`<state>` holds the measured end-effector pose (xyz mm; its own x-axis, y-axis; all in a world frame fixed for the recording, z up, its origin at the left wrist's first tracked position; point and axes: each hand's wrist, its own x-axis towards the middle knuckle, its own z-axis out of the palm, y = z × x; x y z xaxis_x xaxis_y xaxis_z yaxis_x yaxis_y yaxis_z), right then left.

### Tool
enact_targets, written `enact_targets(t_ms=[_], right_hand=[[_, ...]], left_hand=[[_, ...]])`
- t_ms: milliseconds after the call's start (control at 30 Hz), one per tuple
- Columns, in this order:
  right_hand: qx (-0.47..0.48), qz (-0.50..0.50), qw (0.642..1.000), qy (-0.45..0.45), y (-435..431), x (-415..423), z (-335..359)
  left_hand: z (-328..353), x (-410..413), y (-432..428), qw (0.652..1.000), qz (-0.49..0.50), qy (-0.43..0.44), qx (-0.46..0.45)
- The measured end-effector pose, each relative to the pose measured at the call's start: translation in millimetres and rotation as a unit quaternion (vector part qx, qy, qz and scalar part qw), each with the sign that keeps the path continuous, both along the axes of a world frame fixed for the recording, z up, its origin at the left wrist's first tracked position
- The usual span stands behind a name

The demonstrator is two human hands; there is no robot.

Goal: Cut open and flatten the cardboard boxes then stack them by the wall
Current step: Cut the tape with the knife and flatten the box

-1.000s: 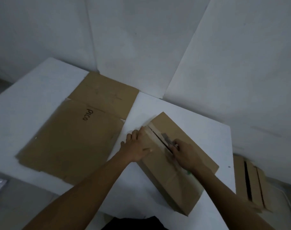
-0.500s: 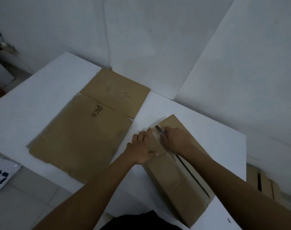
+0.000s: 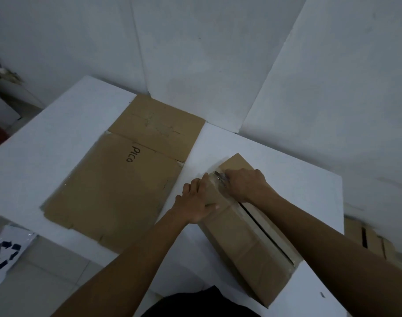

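Now that my right hand (image 3: 245, 186), gripping cutter (image 3: 219, 176), reached box (image 3: 248, 243) far end, seam (image 3: 264, 229) nearly cut; left hand (image 3: 196, 202) presses flat.

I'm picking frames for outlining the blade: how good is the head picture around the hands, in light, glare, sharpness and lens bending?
Head view: dim, even light, no glare; the cutter in the right hand is small and soft-edged, hard to outline; the left hand resting on the box reads clearly; wall seams lean outward, as a wide lens gives.
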<state>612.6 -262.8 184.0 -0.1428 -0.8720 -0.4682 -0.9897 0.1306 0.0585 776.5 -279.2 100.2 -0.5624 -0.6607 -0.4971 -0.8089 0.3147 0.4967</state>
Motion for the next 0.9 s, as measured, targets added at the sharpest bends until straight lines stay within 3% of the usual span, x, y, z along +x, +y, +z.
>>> enact_targets(t_ms=[400, 900], right_hand=[[0.044, -0.038, 0.998, -0.025, 21, -8, -9], [0.059, -0.042, 0.996, 0.054, 110, -32, 2]], left_hand=[[2, -3, 1, 0.999, -0.01, -0.034, -0.012], [1, -7, -1, 0.999, 0.007, -0.032, 0.006]])
